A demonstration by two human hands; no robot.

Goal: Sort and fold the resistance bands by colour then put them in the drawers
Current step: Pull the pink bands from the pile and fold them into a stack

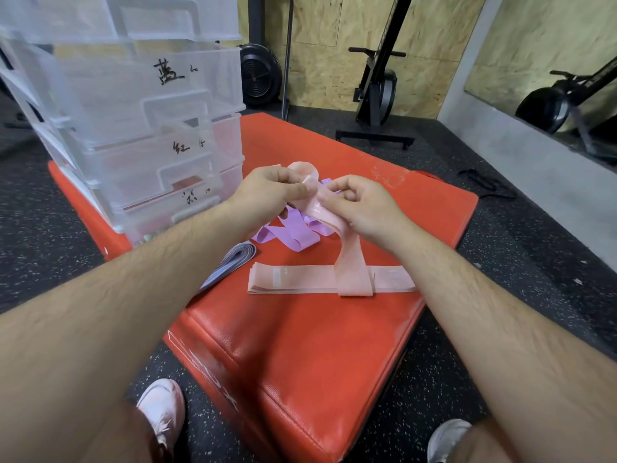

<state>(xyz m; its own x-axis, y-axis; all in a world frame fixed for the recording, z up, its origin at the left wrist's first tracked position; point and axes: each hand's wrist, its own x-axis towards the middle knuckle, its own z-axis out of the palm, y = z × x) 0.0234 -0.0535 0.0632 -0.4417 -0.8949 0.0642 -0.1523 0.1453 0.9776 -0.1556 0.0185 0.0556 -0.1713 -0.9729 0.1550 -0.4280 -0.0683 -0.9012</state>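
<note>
Both hands hold one pink resistance band (349, 262) above a red padded box (300, 345). My left hand (267, 195) pinches its upper end and my right hand (364, 205) pinches it just beside. The band's lower loop hangs down onto a flat stack of folded pink bands (293, 279). Behind my hands lies a loose heap of purple bands (293, 235). A folded grey-lilac band (230, 262) rests at the box's left edge. A clear plastic drawer unit (140, 128) with handwritten labels stands at the back left of the box.
Black speckled rubber floor (500, 245) surrounds the box. Black gym machines (377, 85) stand against the chipboard wall, a mirror (551, 61) is at the right, and a black band (484, 185) lies on the floor. My shoes (163, 409) are at the box's near corner.
</note>
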